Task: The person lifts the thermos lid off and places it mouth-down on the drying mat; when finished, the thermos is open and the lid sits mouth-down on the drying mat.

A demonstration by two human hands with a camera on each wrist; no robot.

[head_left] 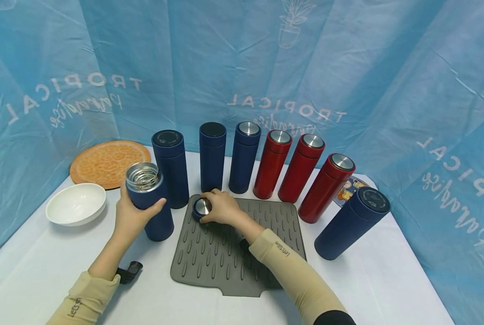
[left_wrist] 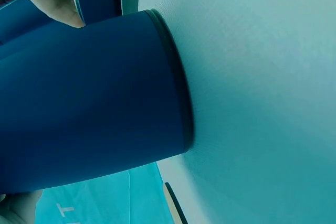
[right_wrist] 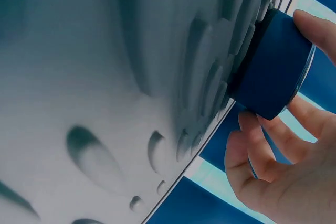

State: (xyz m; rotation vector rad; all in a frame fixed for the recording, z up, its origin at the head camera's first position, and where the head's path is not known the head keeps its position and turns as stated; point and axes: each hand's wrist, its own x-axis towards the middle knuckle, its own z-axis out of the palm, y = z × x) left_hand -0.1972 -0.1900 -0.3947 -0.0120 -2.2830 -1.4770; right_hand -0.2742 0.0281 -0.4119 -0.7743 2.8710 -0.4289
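Note:
My left hand point(head_left: 129, 219) grips a lidless blue thermos bottle point(head_left: 159, 225), its bare metal neck point(head_left: 143, 176) showing a coiled metal piece inside. In the left wrist view the bottle's dark base point(left_wrist: 181, 87) is at the white tabletop; whether it touches cannot be told. My right hand point(head_left: 223, 208) pinches a blue lid with a silver top point(head_left: 203, 206) at the upper left corner of the grey ridged mat point(head_left: 233, 275). The right wrist view has the lid point(right_wrist: 275, 64) on the mat, with thumb and fingers at its sides.
Blue capped bottles point(head_left: 212, 158) stand behind the mat, then red ones point(head_left: 271, 169) toward the right. Another blue bottle point(head_left: 347, 225) is at the right. A white bowl point(head_left: 75, 205) and an orange-slice placemat point(head_left: 108, 162) lie left. A patterned mat point(head_left: 345, 192) shows behind the red bottles.

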